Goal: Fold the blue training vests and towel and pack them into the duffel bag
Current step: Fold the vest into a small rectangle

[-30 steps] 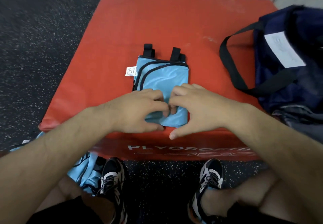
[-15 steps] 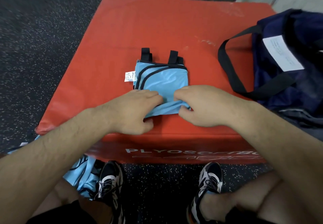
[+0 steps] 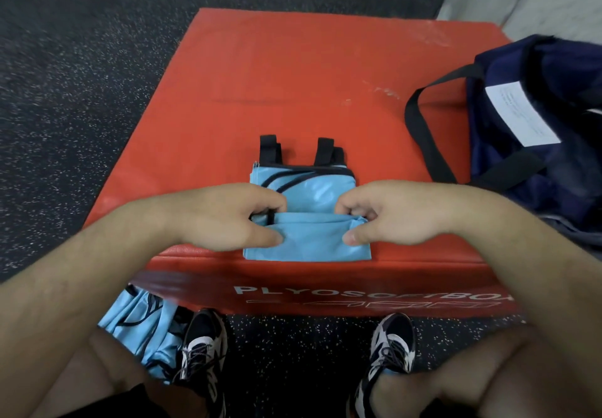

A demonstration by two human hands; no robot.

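moved: both hands have slid from the middle of the blue training vest (image 3: 317,189) out to its side edges. A crosswise fold ridge now runs between them, and the white tag seen earlier is out of sight.
left hand (image 3: 228,219): clamped on the left end of the ridge, thumb flat on the near panel, fingers curled over the top.
right hand (image 3: 391,212): mirrored grip on the right end, thumb tip on the near panel, fingers curled behind the ridge.
blue training vest: thin, glossy light-blue fabric with curved black piping, folded to a rough rectangle. Two black webbing tabs (image 3: 325,152) stick out of the far edge.
vest position: front middle of the plyo box (image 3: 293,75), near edge at the front lip, well apart from the duffel bag (image 3: 537,170).
plyo box: smooth red vinyl, flat top, rounded edges, pale scuffs at far right, white lettering on the front face.
duffel bag: navy, soft and slumped, at the box's right edge. Its black strap (image 3: 420,131) loops flat onto the red top, and there is a white rectangular label (image 3: 521,113) on its side.
loose blue vests (image 3: 143,329): crumpled heap of the same shiny fabric, on the floor (image 3: 65,91) beside the left shoe (image 3: 202,346).
floor: black rubber, white-flecked, grainy.
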